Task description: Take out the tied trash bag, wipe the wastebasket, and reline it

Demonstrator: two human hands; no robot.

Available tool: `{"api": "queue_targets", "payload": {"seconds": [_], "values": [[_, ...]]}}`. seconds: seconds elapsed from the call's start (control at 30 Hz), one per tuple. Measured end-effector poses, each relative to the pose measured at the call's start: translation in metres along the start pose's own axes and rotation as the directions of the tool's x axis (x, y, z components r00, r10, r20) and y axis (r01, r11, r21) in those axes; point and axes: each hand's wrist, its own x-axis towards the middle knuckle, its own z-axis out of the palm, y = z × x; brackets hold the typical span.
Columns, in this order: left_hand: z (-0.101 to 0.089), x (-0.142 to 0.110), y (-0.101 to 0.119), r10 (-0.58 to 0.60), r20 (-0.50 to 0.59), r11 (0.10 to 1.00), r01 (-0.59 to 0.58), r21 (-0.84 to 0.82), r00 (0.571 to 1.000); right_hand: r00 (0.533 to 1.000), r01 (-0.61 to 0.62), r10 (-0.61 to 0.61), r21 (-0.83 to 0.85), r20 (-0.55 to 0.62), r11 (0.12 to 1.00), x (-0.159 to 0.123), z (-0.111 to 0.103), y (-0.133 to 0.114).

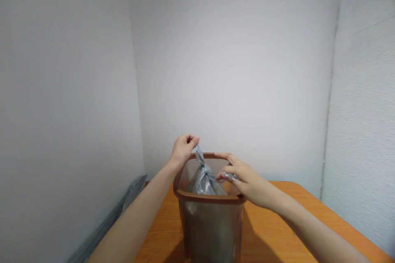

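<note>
A translucent trash bin [212, 226] with a brown rim stands upright in front of me. Inside it sits a grey plastic bag [205, 183], its neck gathered and twisted into a knot. Above the rim's left side, my left hand [184, 146] pinches one end of the bag and pulls it upward. My right hand [236, 174] is at the bin's right side, with the other end of the bag between thumb and curled fingers; its index finger reaches out over the far rim. The bag's lower part shows only dimly through the bin wall.
The bin stands on an orange-brown wooden table [277, 230]. Along the left wall lies a grey plastic sheet or bag [106, 222], partly behind my left forearm. White walls [234, 65] enclose the table at the back and both sides.
</note>
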Motion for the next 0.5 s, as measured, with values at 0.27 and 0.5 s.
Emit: {"api": "queue_targets", "payload": {"seconds": [0.27,0.5], "values": [[-0.003,-0.022,0.040,0.077,0.086,0.996,-0.080,0.033,0.993,0.970,-0.241,0.186,0.503,0.157,0.830,0.071,0.027,0.016],[-0.046,-0.014,-0.030,-0.221,-0.096,0.965,0.232,0.125,0.971,0.880,0.128,0.147,0.523,-0.452,0.843,0.107,-0.043,-0.006]]}}
